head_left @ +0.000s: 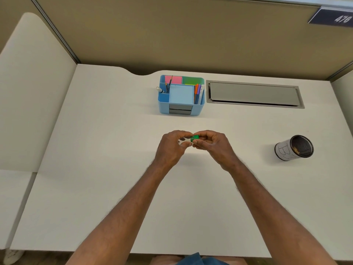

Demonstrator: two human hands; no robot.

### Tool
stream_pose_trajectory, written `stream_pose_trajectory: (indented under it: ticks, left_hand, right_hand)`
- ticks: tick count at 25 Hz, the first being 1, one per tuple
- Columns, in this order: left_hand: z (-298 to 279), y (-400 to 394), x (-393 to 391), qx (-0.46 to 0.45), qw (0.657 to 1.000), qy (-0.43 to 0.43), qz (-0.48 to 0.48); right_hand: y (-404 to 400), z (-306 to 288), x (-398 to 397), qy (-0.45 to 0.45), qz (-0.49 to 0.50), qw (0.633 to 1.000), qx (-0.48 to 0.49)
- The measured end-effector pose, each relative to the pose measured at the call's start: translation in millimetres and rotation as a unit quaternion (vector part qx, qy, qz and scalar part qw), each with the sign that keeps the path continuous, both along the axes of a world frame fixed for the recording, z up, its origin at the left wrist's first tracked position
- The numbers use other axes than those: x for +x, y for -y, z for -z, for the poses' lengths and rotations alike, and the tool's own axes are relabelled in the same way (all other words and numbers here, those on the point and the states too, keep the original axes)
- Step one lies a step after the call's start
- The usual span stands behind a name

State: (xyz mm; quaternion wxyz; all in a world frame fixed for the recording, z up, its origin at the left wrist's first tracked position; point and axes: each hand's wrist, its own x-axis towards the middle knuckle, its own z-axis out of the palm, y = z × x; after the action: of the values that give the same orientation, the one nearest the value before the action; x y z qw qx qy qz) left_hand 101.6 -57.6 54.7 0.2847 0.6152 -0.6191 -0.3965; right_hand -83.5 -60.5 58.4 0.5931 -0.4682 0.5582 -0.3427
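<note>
Both hands meet above the middle of the white desk (114, 188). Between them is a small green binder clip (195, 138) with silver wire handles (184, 140). My left hand (172, 148) pinches the silver handles with curled fingers. My right hand (212, 146) holds the green body of the clip between thumb and fingertips. Most of the clip is hidden by the fingers.
A light blue desk organizer (180, 109) with sticky notes, pens and pencils stands at the back centre. To its right lies a grey cable hatch (254, 94). A mesh pen cup (295, 148) with a white label lies on its side at the right. Partition walls surround the desk.
</note>
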Motion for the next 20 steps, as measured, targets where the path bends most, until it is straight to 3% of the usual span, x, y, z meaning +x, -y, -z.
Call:
stream_pose_trajectory:
  ticks: [6, 11, 17, 20]
  left_hand:
    - [2.7, 8.3, 3.9, -0.011, 1.000, -0.012, -0.006]
    - [6.2, 31.6, 11.7, -0.040, 0.999, -0.020, -0.016]
    - [14.6, 94.0, 50.5, 0.020, 0.976, -0.098, -0.193]
    - [23.0, 124.9, 62.7, 0.072, 0.962, -0.089, -0.250]
  right_hand:
    - [6.6, -1.3, 9.6, 0.020, 0.012, 1.000, 0.010]
    - [36.1, -6.9, 27.6, -0.039, 0.045, 0.998, 0.006]
    - [113.4, -16.5, 47.2, -0.120, 0.076, 0.988, -0.053]
    - [141.4, -15.5, 63.3, -0.153, 0.070, 0.981, -0.092]
